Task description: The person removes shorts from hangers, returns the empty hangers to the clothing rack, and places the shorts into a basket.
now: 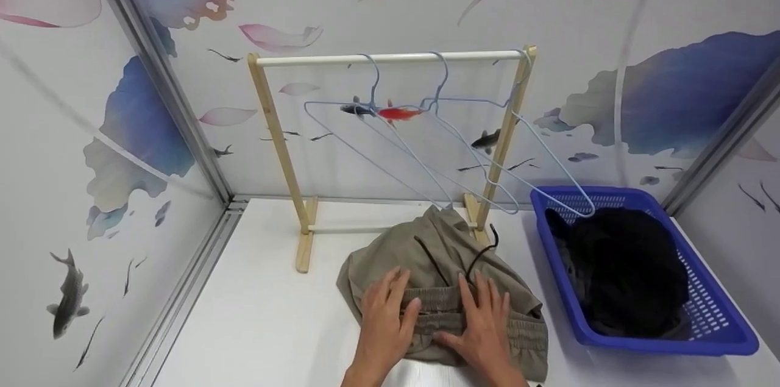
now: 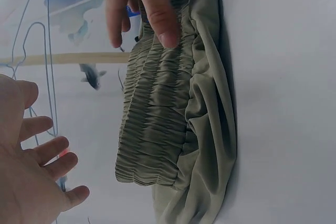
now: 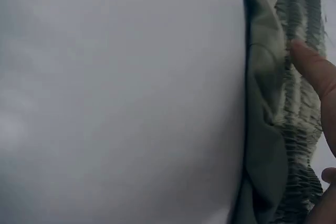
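Olive-khaki trousers or shorts (image 1: 390, 259) lie bunched on the white table, with their gathered elastic waistband (image 2: 152, 119) toward me and a black drawstring (image 1: 431, 260) loose on top. Above the left part of the waistband is my left hand (image 1: 385, 320), its fingers spread; in the left wrist view this hand (image 2: 26, 156) shows apart from the cloth. My right hand (image 1: 484, 326) lies over the right part, fingers extended forward. Its thumb (image 3: 312, 66) is right at the gathered waistband in the right wrist view. Neither hand grips the cloth.
Behind the garment stands a wooden rack (image 1: 274, 131) with a white rail (image 1: 402, 58). Several light-blue wire hangers (image 1: 372, 79) hang from it. A blue plastic basket (image 1: 646, 344) holding black clothing (image 1: 634, 271) sits at the right. Printed panels enclose the table.
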Available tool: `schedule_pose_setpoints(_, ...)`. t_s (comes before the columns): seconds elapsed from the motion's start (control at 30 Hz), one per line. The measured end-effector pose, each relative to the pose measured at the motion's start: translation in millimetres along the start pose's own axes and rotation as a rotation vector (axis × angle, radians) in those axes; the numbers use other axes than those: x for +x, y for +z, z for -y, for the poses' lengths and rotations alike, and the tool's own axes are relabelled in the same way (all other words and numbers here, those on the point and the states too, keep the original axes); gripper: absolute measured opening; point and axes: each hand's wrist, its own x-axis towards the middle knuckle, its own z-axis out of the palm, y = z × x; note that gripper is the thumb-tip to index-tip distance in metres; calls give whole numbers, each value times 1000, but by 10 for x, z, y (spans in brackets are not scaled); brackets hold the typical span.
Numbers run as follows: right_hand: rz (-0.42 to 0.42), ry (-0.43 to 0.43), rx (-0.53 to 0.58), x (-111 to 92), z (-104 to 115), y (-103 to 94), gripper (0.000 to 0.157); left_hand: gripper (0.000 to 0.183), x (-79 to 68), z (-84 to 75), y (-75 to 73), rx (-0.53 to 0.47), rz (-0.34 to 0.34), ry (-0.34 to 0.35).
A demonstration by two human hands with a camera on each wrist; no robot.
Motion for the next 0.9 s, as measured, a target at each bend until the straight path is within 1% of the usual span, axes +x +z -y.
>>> schedule_pose_setpoints(0.13,3,-29,-6,81,-65,80,122,44,-12,14,-2,4,-24,-8)
schedule_pose_setpoints(0.23,23,-20,-4,160,-95,102,121,44,-14,29,-1,9,-31,-5)
schedule_pose_setpoints(0.3,71,11,6,221,-94,90,121,45,-10,40,2,12,-33,1)
schedule_pose_setpoints(0.37,135,49,21,287,-90,70,121,45,-5,51,5,17,-40,10)
schedule_pose_setpoints(0.47,234,79,20,404,-62,32,122,44,-3,59,-7,21,-52,19)
schedule_pose_setpoints(0.57,308,68,0,519,-46,7,123,44,-7,62,-28,22,-56,19)
schedule_pose_setpoints(0.73,392,37,-40,664,-47,-12,128,43,-22,67,-56,14,-51,15)
schedule_pose_setpoints(0.9,475,20,-69,767,-40,27,130,44,-44,81,-82,20,-54,12)
